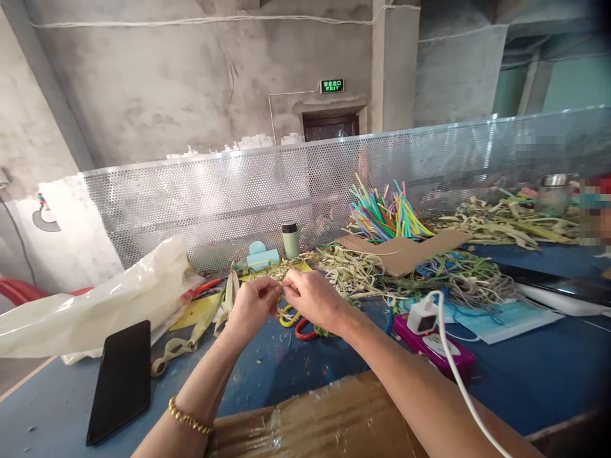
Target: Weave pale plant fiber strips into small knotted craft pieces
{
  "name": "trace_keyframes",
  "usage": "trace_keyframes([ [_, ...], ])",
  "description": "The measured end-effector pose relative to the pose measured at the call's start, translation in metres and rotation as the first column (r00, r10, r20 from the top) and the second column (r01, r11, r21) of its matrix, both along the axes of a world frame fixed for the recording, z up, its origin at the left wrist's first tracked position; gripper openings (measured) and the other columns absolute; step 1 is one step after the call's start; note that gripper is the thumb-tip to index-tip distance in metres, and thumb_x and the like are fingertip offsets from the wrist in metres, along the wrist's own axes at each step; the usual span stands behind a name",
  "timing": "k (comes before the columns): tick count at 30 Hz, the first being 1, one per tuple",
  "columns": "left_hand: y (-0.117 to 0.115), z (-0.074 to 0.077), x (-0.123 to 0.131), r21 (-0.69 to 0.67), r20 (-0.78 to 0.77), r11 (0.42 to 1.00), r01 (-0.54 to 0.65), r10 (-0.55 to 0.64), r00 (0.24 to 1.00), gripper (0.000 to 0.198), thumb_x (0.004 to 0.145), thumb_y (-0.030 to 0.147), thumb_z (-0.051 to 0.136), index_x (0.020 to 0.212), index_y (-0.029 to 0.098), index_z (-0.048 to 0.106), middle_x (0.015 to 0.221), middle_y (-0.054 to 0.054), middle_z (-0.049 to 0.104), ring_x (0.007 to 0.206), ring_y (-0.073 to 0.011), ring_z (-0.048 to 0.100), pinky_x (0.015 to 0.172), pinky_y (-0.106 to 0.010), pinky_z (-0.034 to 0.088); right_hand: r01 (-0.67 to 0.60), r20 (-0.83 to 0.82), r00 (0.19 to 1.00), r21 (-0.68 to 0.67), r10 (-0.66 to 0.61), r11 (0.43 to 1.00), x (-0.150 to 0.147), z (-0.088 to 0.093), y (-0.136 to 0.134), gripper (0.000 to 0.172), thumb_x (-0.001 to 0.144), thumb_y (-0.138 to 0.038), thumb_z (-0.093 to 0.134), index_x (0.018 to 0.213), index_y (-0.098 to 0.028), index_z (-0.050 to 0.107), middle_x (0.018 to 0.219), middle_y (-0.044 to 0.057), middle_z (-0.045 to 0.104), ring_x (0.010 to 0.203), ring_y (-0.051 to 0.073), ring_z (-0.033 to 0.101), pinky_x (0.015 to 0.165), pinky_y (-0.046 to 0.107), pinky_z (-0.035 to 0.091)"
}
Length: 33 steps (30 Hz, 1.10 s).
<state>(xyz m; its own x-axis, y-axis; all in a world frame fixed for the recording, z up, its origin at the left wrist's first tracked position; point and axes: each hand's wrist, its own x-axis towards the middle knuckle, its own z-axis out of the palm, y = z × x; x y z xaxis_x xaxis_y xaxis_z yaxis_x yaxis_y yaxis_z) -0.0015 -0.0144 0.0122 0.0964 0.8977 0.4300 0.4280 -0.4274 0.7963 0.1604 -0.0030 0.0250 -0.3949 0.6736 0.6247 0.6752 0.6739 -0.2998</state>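
Observation:
My left hand [256,299] and my right hand [310,296] meet above the blue table, fingertips pinched close together. Whatever lies between them is too small to make out. Just below the hands, scissors handles show, one loop yellow [289,318] and one red [305,332]. Beyond my fingers spreads a pile of pale dried plant strips [348,273]. Left of my left hand hang pale husk-like leaves [231,294].
A black phone [120,381] lies at left near plastic sheeting [143,280]. A green bottle [291,240], colourful pipe cleaners [386,213] and cardboard [405,254] stand behind. At right are a purple box [436,350], a white charger [422,317] and a mask [510,321].

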Motion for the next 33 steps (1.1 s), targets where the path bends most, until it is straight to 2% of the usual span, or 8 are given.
trace_keyframes([
  [5,-0.002,0.001,0.003,-0.054,0.182,0.992,0.112,-0.1,0.978,0.02,0.079,0.036,0.064,0.077,0.016,0.063,0.051,0.003,0.057,0.047,-0.0123,0.054,0.052,-0.025,0.047,-0.11,-0.113,0.988,-0.033,0.105,0.993,0.007,0.001,0.006,0.017,0.085,-0.013,0.056,0.069,-0.014,0.063,0.054,-0.002,0.054,0.05,0.008,0.042,0.053,0.023,0.028],
  [8,-0.003,0.001,0.004,-0.063,0.217,0.985,0.16,-0.143,0.966,0.02,0.078,0.036,0.066,0.077,0.016,0.062,0.055,0.003,0.056,0.048,-0.0109,0.052,0.052,-0.026,0.049,-0.183,-0.163,0.972,-0.069,0.17,0.981,0.01,0.001,0.01,0.017,0.086,-0.012,0.053,0.079,-0.014,0.069,0.052,-0.002,0.055,0.05,0.008,0.046,0.054,0.022,0.03],
  [11,-0.003,0.001,0.004,-0.076,0.241,0.979,0.187,-0.164,0.957,0.019,0.077,0.034,0.066,0.077,0.016,0.062,0.056,0.003,0.055,0.048,-0.0101,0.049,0.052,-0.027,0.051,-0.206,-0.169,0.969,-0.141,0.182,0.968,0.01,-0.002,0.011,0.019,0.081,-0.008,0.054,0.082,-0.015,0.071,0.05,-0.003,0.055,0.048,0.008,0.05,0.052,0.021,0.031],
  [15,-0.004,0.002,0.004,-0.067,0.224,0.985,0.157,-0.139,0.965,0.015,0.077,0.031,0.064,0.078,0.016,0.061,0.056,0.003,0.056,0.048,-0.0102,0.051,0.052,-0.027,0.051,-0.225,-0.188,0.964,-0.186,0.19,0.956,0.009,-0.004,0.01,0.019,0.08,-0.009,0.054,0.083,-0.015,0.071,0.049,-0.004,0.055,0.045,0.008,0.051,0.049,0.02,0.031],
  [25,-0.009,0.007,0.007,0.012,0.12,0.997,0.081,-0.082,0.989,0.008,0.075,0.023,0.059,0.072,0.018,0.055,0.057,0.003,0.059,0.049,-0.0114,0.058,0.05,-0.024,0.045,-0.16,-0.172,0.974,-0.07,0.146,0.985,0.008,0.001,0.007,0.009,0.076,-0.008,0.059,0.07,-0.014,0.063,0.051,-0.005,0.051,0.047,0.006,0.04,0.049,0.02,0.026],
  [29,-0.009,0.007,0.007,0.01,0.124,0.996,0.09,-0.09,0.988,0.008,0.077,0.024,0.058,0.075,0.019,0.053,0.054,0.003,0.059,0.048,-0.0143,0.062,0.048,-0.024,0.044,-0.165,-0.179,0.972,-0.063,0.152,0.984,0.007,0.0,0.006,0.009,0.075,-0.01,0.058,0.068,-0.015,0.059,0.052,-0.005,0.051,0.048,0.006,0.04,0.049,0.02,0.026],
  [33,-0.009,0.005,0.008,0.043,0.071,0.999,0.025,-0.028,0.997,0.005,0.077,0.022,0.057,0.075,0.019,0.053,0.053,0.004,0.059,0.046,-0.014,0.061,0.046,-0.023,0.042,-0.159,-0.17,0.974,-0.05,0.149,0.986,0.006,0.0,0.005,0.009,0.075,-0.01,0.058,0.068,-0.016,0.058,0.054,-0.004,0.053,0.049,0.007,0.041,0.049,0.02,0.026],
])
